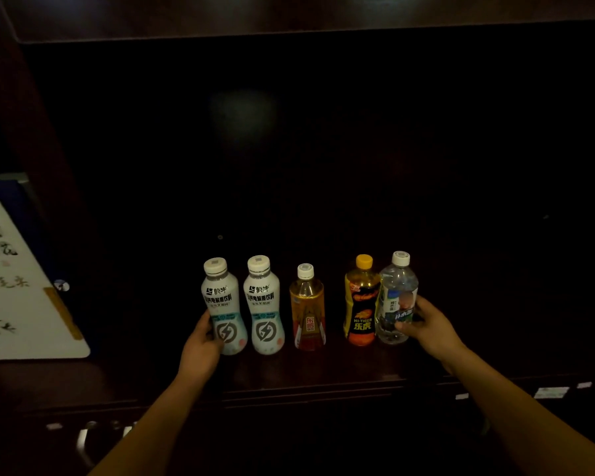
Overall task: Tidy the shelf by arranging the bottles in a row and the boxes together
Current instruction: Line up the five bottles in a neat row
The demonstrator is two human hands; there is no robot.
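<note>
Both forearms are bare to the left hand and right hand.

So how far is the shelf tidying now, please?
Done: five bottles stand upright in a row on the shelf. In hand: the left hand holds the leftmost white bottle, the right hand the clear water bottle at the right end. Left: grouping the boxes; none are visible here.

The scene is dimly lit, and the shelf recess is lost in near-black shadow. A faint hazy patch of light is seen on its back wall. The bottles are lit from the front. Edges are bowed by wide-angle distortion.
</note>
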